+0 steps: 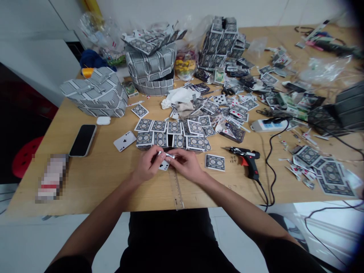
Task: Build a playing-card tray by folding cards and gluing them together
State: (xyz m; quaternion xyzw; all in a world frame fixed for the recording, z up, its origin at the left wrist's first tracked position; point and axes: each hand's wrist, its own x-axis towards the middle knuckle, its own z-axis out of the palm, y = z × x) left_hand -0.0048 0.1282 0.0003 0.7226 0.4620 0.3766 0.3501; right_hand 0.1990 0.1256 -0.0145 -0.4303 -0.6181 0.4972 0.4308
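My left hand (148, 163) and my right hand (184, 163) meet at the table's near middle, both pinched on one playing card (164, 163). The card shows a black club and looks bent or folded along its upper edge. A clear ruler (176, 189) lies on the wooden table (99, 178) under and in front of my hands. Just beyond my fingers lie rows of patterned card backs (173, 138). One single face-down card (215, 162) rests to the right of my right hand.
A black and red glue gun (247, 157) lies right of my hands, its cord running off the front edge. A black phone (83, 140), an earbud case (103, 120) and a face-up card (125, 141) lie left. Card-covered models (96, 93) and loose cards crowd the back and right.
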